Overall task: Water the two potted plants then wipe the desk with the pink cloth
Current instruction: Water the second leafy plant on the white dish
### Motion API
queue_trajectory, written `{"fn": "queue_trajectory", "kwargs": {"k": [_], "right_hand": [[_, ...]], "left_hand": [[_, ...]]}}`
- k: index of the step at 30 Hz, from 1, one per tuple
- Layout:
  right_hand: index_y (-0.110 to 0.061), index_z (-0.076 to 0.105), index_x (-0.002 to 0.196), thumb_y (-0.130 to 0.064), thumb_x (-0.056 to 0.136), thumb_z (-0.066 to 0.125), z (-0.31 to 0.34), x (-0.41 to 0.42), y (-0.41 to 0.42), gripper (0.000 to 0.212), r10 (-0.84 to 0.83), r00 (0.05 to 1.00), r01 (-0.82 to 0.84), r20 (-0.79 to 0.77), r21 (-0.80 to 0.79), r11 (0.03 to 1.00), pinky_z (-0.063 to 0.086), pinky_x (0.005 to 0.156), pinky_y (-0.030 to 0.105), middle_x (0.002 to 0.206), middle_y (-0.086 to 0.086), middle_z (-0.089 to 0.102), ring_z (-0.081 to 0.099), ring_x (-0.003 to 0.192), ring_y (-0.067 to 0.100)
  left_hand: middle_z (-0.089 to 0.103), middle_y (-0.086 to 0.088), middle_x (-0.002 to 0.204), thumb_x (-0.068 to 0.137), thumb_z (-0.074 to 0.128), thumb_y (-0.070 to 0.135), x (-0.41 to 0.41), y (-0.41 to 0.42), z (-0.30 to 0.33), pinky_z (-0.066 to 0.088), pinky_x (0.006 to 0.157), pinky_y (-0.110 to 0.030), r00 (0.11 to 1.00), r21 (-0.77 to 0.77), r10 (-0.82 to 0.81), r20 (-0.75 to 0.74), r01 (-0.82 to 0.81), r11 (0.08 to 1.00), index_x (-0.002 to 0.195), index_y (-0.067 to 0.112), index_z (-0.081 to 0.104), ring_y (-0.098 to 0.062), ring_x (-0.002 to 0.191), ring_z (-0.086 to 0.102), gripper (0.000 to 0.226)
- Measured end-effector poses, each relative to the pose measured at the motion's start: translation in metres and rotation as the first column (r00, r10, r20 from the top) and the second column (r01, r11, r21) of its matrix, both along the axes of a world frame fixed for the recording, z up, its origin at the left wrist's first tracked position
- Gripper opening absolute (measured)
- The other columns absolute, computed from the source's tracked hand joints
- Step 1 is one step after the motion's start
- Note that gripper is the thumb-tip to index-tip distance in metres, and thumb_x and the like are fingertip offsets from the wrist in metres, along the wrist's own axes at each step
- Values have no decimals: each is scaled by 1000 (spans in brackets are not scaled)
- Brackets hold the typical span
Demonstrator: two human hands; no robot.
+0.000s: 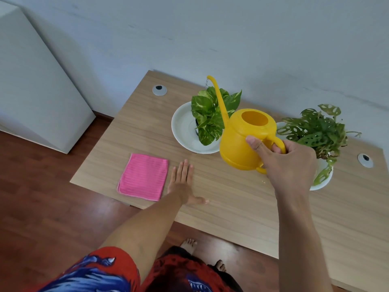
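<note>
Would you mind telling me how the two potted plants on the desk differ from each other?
The left plant has broad, solid leaves streaked with pale yellow; the right plant has darker, thinner leaves full of holes. The left plant stands compact and upright, while the right plant sprawls and trails over its saucer. The watering can's spout crosses in front of the left plant, not the right plant. Both sit in white saucers near the wall.

A pale blue-grey wall runs behind a light wood-grain desk. Two round grey cable holes sit in the desk top, one near the back left corner and one toward the right side. A white cabinet stands on the left against the wall. The floor is glossy reddish-brown wood. Soft, even light fills the room.
</note>
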State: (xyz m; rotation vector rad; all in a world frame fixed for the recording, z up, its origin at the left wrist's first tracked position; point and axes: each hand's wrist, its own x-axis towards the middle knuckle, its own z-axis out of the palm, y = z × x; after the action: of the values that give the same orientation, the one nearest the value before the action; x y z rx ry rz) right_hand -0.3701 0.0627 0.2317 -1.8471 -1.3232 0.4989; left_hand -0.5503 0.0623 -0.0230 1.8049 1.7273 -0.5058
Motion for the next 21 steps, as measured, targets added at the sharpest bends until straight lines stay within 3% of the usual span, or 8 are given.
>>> {"fn": "queue_trajectory", "kwargs": {"k": [2, 5, 10, 21], "right_hand": [[-7, 53, 56, -66, 60, 83, 0, 2, 4, 67, -11, 1000, 11, 8, -6, 1000, 51, 56, 46, 54, 2, 52, 51, 54, 28], [-10, 49, 54, -62, 61, 84, 1, 7, 9, 64, -25, 1000, 25, 4, 2, 1000, 40, 55, 35, 52, -1, 46, 42, 52, 21], [-17, 41, 51, -59, 63, 85, 0, 17, 14, 62, -47, 999, 47, -20, 6, 999, 32, 57, 33, 50, -3, 40, 34, 51, 17], [-19, 37, 50, -59, 65, 84, -7, 38, 3, 63, -92, 996, 92, -9, -22, 996, 30, 56, 34, 50, -3, 39, 35, 52, 17]], "left_hand": [[-54, -12, 149, 65, 45, 99, 0, 0, 1, -22, 121, -51, 1000, -3, 0, -6, 0, 1000, 146, 10, -41, -27, 140, -47, 148], [-55, -13, 147, 66, 43, 100, 0, 1, 1, -21, 121, -51, 1000, -4, -9, -15, 9, 1000, 145, 9, -42, -28, 140, -48, 148], [-54, -13, 148, 65, 41, 101, 0, 0, 1, -21, 122, -51, 1000, 3, -10, -14, 10, 1000, 146, 9, -42, -28, 140, -47, 148], [-56, -9, 146, 64, 45, 100, 1, -1, 2, -22, 121, -49, 1000, 1, 8, -14, -8, 1000, 147, 12, -41, -25, 139, -48, 148]]}}
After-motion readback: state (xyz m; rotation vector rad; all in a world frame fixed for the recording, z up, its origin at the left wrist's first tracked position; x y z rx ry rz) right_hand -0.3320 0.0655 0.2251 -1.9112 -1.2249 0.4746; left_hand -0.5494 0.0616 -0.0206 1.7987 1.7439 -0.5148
